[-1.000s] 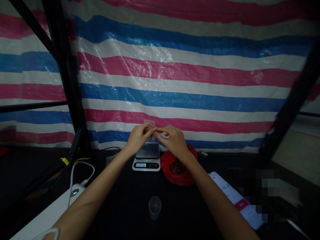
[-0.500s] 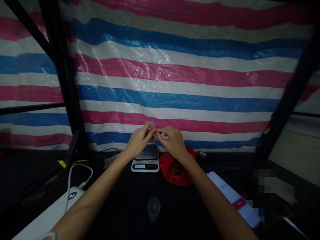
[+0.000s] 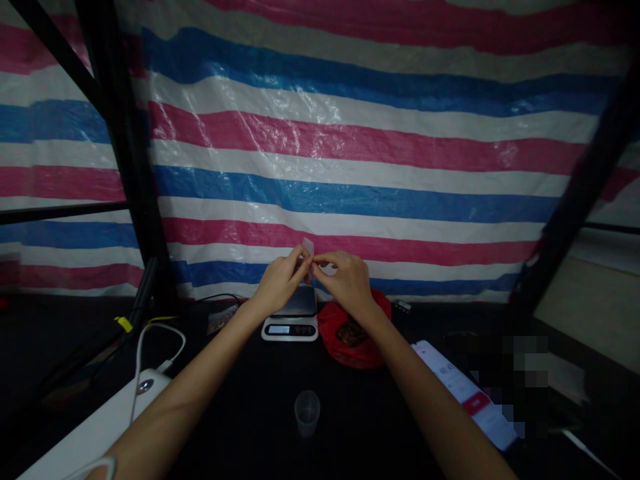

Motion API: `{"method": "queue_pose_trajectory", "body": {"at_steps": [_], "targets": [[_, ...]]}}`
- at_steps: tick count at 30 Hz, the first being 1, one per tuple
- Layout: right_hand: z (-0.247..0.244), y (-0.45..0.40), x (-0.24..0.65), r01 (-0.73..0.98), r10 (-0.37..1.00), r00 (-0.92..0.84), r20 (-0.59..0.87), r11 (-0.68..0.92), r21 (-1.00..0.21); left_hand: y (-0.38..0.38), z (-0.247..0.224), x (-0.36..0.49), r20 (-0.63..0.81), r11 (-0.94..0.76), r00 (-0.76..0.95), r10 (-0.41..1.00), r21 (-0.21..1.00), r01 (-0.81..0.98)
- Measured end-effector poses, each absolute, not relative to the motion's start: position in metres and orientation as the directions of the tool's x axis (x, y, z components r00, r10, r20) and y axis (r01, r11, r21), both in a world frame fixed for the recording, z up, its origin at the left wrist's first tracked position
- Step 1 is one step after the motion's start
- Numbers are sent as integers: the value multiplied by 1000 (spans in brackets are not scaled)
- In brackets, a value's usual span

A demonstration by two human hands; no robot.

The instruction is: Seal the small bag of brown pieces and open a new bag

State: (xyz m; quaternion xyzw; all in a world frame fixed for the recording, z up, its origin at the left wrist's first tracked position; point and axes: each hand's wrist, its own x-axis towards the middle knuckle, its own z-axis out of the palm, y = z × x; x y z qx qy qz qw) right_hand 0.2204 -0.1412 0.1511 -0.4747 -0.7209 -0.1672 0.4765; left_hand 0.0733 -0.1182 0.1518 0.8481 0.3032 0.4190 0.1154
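While my left hand (image 3: pixel 280 283) and right hand (image 3: pixel 347 283) pinch a small clear bag (image 3: pixel 308 248), the dark bench (image 3: pixel 250 413) carries a scale (image 3: pixel 291 320) before a striped tarp (image 3: pixel 350 147).

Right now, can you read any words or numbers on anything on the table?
None can be read.
Small white kitchen scale: its lit display shows no legible digits.
White and red printed sheet: print too small and blurred.
Small clear plastic bag, pinched by left hand and right hand: no print visible.

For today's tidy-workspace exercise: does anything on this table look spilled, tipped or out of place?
Nothing stands out. The cup stands upright, the scale sits flat, and the red bag holds its contents unspilled.
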Motion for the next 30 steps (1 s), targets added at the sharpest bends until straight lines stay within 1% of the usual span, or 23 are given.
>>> {"method": "queue_pose_trajectory", "body": {"at_steps": [3,6,11,14,17,19,21,23,27,30], "targets": [[151,-141,220,839,543,-77,836,488,-240,-118,151,73,636,-791,477,607,428,436],[149,-140,218,843,564,-62,823,471,-259,-118,151,74,640,-783,471,607,380,493],[147,-139,218,865,581,-58,812,435,-250,-118,150,75,649,-738,440,621,295,607],[148,-139,220,867,586,-108,803,452,-213,-117,149,75,652,-724,430,625,279,630],[150,-141,219,868,569,-182,802,476,-141,-116,148,75,658,-738,430,619,300,604],[150,-143,218,879,554,-202,808,466,-100,-115,149,74,662,-748,432,612,308,588],[150,-144,216,888,549,-202,811,452,-84,-115,149,74,668,-748,427,609,304,590],[150,-144,216,888,560,-182,808,446,-109,-116,149,74,677,-750,422,603,300,590],[149,-141,219,870,592,-131,795,454,-194,-118,149,77,698,-776,434,570,284,562],[148,-138,221,865,600,-106,793,448,-224,-118,148,79,706,-760,417,572,265,593]]}}
